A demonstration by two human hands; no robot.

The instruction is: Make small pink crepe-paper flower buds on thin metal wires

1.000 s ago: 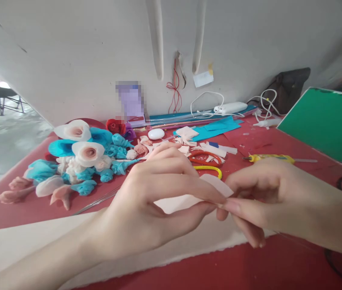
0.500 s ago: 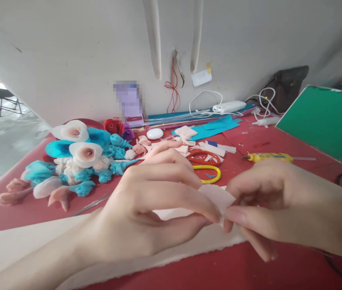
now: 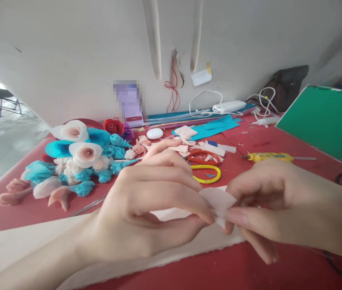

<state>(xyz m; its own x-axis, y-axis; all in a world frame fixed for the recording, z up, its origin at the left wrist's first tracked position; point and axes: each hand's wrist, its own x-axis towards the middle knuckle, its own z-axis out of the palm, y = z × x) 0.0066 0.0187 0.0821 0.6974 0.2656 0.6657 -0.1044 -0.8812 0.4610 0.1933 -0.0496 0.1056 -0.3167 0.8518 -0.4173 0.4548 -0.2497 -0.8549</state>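
The left hand [image 3: 147,193] and right hand [image 3: 288,205], fingertips pinched, hold between them a small, pale-pink, fan-shaped paper piece [image 3: 217,199] above a pale paper sheet [image 3: 11,243], with white-and-blue paper flowers [image 3: 86,154] at left, red-and-yellow loop handles [image 3: 218,175] partly blocked behind, an elongated yellow tool [image 3: 269,157] right, on a red table [image 3: 204,270] against a grey wall [image 3: 68,60].

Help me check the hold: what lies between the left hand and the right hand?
The head view shows a small pale piece of paper there, pinched by both the left hand and the right hand.
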